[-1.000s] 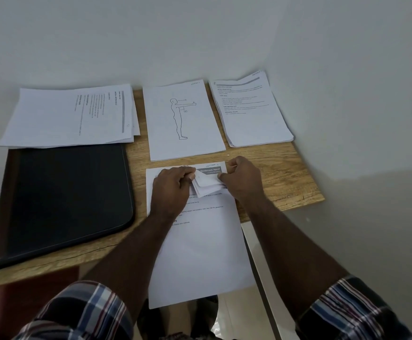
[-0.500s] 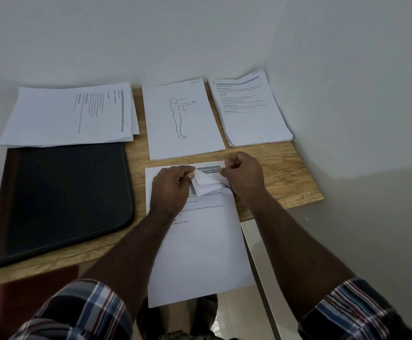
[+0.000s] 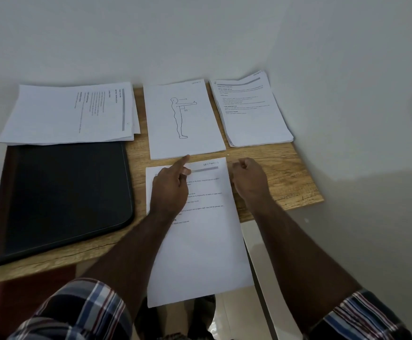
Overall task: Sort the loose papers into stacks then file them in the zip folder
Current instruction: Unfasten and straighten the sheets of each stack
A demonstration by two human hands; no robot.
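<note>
**A:** Where are the papers?

**B:** On the table [image 3: 285,173]: one stack [image 3: 67,114] at 10 o'clock, a figure sheet [image 3: 200,128] at 12, another stack [image 3: 254,114] at 1. The near sheet [image 3: 200,241] lies in front of the person, its near end hanging off the table edge. The black folder [image 3: 60,192] lies flat at 9, below the left stack.

**A:** And the hands?

**B:** The left hand [image 3: 169,190] is over the near sheet, forefinger stretched out to the figure sheet's near edge, other fingers curled. The right hand [image 3: 249,182] is just beside the near sheet's right edge, fingers loosely curled, holding nothing.
</note>
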